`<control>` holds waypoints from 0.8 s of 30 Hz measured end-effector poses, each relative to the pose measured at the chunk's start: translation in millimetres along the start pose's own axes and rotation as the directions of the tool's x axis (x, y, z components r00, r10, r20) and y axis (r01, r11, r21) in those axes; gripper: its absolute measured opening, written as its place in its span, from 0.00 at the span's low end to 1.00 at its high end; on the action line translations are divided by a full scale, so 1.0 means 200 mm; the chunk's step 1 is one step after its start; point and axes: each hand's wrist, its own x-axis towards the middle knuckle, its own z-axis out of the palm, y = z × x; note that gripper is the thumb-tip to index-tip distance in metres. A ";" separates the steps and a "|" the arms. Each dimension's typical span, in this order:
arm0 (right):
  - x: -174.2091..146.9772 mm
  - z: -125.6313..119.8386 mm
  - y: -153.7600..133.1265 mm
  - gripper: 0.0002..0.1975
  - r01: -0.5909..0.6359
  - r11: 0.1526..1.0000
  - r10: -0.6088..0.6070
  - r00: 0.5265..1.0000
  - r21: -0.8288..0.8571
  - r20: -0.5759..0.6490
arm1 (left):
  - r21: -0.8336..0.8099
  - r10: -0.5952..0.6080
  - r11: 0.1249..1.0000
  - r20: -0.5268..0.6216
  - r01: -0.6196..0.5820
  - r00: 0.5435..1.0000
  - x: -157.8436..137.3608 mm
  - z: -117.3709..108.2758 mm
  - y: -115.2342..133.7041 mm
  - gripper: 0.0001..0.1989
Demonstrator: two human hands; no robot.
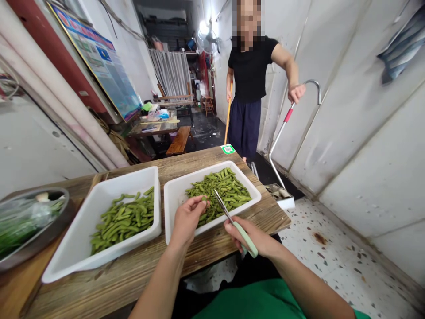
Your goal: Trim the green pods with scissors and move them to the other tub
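My left hand [186, 219] pinches a green bean pod [204, 199] over the near side of the right white tray [169, 201]. Green pods and small trimmings [229, 186] are heaped in that tray. In my right hand [247, 235] is a pair of scissors [244, 237] with pale green handles; the blades point up and left, over the pods, a little right of my left fingers. A second white tray [76, 248] stands to the left, with a pile of plump green pods [128, 219] toward its right side.
A metal bowl [64, 208] of bagged greens sits at the far left of the wooden table [156, 274]. Beyond the table's right end a person [249, 71] holds an orange stick [228, 115] and a long-handled dustpan [279, 150]. Behind are a bench [179, 139] and a cluttered table [154, 128].
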 end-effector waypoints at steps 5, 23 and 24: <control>-0.01 -0.02 -0.04 0.19 0.069 0.987 -0.069 0.998 -0.145 0.005 | 0.117 -0.044 0.993 0.124 0.030 0.991 -0.01 -0.02 0.01 0.18; -0.02 -0.04 -0.08 0.20 0.040 0.847 -0.125 0.984 -0.529 -0.125 | 0.435 -0.081 0.900 0.237 -0.031 0.968 0.02 -0.03 0.05 0.18; -0.02 -0.04 -0.07 0.20 0.031 0.844 -0.124 0.982 -0.536 -0.139 | 0.460 -0.087 0.887 0.249 -0.039 0.965 0.03 -0.03 0.05 0.18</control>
